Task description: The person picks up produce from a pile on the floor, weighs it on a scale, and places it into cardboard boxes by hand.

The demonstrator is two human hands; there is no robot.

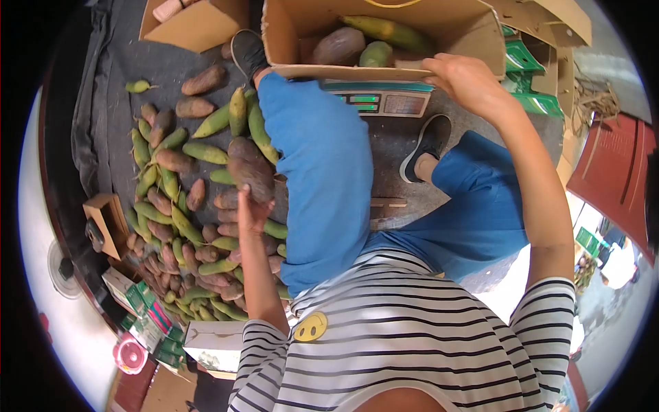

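Observation:
Low at the left, my left hand [255, 208] is closed round the lower end of a large brown tuber [248, 167], above the pile of green and brown produce [171, 226]. My right hand [458, 77] grips the near edge of an open cardboard box [377, 71], fingers bent over its rim. Inside the box lie a brown tuber [339, 47], a long green one [384, 31] and a shorter green one [376, 54]. The box rests over a scale [398, 103] with lit green displays.
Another cardboard box [199, 27] stands at the top left. Green cartons [532, 103] are right of the open box. A small box [106, 223], a white box [214, 343] and a pink fan [130, 353] are at the left. My legs flank the scale.

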